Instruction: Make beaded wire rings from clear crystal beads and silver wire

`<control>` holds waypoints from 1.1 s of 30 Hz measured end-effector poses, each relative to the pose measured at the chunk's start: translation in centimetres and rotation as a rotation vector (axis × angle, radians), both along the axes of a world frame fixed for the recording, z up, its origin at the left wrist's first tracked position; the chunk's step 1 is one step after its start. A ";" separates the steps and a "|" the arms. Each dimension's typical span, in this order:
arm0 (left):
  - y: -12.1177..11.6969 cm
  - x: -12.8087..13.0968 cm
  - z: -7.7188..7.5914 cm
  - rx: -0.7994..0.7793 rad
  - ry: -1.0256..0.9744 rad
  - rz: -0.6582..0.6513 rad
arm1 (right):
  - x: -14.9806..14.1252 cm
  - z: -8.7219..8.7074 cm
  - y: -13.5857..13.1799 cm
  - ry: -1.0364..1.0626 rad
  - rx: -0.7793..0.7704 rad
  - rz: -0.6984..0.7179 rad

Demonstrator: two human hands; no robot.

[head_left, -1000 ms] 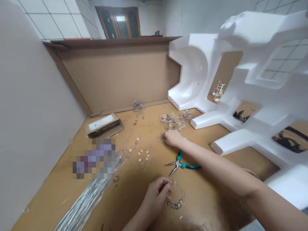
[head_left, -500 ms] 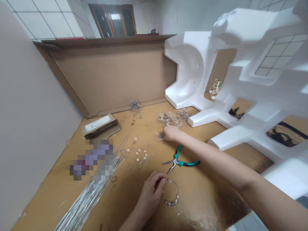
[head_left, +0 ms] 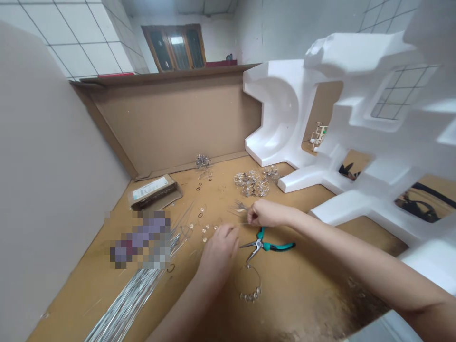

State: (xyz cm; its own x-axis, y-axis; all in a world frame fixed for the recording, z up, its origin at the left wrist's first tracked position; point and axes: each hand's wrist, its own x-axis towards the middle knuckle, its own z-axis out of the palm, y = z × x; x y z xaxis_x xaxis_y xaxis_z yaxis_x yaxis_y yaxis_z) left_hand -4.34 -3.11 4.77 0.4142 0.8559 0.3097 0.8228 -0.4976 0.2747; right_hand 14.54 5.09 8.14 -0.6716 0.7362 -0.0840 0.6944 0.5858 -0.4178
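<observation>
Head camera view: a thin wire [head_left: 244, 223] spans the small space between two bare hands above the tabletop [head_left: 292, 294]. The right hand [head_left: 265, 213] has its fingers curled closed on one end. The left hand [head_left: 219, 251] meets the other end with bent fingers; whether they pinch it cannot be told. Held this way, the wire seems kept level and straight. Just below lie green-handled pliers [head_left: 259, 244], jaws spread, probably set there for easy reach. Nearer the person, a beaded ring [head_left: 255, 294] rests flat, apart from both hands, which likely keeps its clear beads together. Short wire pieces [head_left: 241, 207] fan out beside the right hand, and loose beads [head_left: 204, 231] sit beyond the left. Farther back, looped wire pieces [head_left: 261, 188] are clustered near white foam [head_left: 295, 184], seemingly grouped away from the working spot. Long silver wires [head_left: 124, 299] lie bundled at left.
</observation>
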 end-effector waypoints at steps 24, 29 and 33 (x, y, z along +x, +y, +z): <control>2.4 1.1 0.1 -0.351 -0.331 -0.107 | -0.2 0.4 -3.6 0.163 -0.140 -0.077; 1.7 0.8 -0.5 -0.745 -0.867 -0.023 | 0.2 -1.0 -4.3 0.445 -0.449 -0.169; 1.1 0.8 -0.6 -0.810 -1.007 -0.024 | 0.3 -1.9 -4.9 0.786 -0.824 -0.266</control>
